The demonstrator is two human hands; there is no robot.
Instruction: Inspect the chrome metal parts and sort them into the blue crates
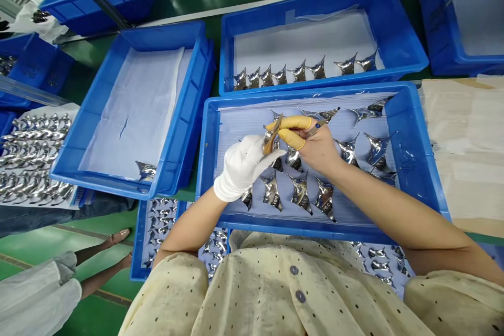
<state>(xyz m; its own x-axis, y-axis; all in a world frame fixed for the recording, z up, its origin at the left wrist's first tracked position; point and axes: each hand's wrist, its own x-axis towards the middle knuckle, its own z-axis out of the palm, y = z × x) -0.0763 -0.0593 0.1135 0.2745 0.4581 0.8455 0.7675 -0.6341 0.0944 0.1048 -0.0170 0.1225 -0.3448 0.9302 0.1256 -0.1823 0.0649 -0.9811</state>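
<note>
My left hand (246, 163), in a white glove, grips a shiny curved metal piece (271, 139) above a blue tray (427, 168). Yellow finger cots cover finger and thumb tips of my right hand (311, 139). Its forefinger reaches the upper edge of that piece, and a slim pen-like tool (318, 127) with a blue spot lies across its fingers; the tool's far end is hidden. Beneath both hands, several mirror-bright pointed metal pieces (301, 192) with dark markings lie in rows on white sheets in the tray.
Behind stands a blue tray (323, 10) with a row of pointed pieces. To the left, another blue tray (98, 73) holds paper and one piece (145, 170). Curved metal parts (35, 152) cover a board at far left. A person's legs (94, 268) show lower left.
</note>
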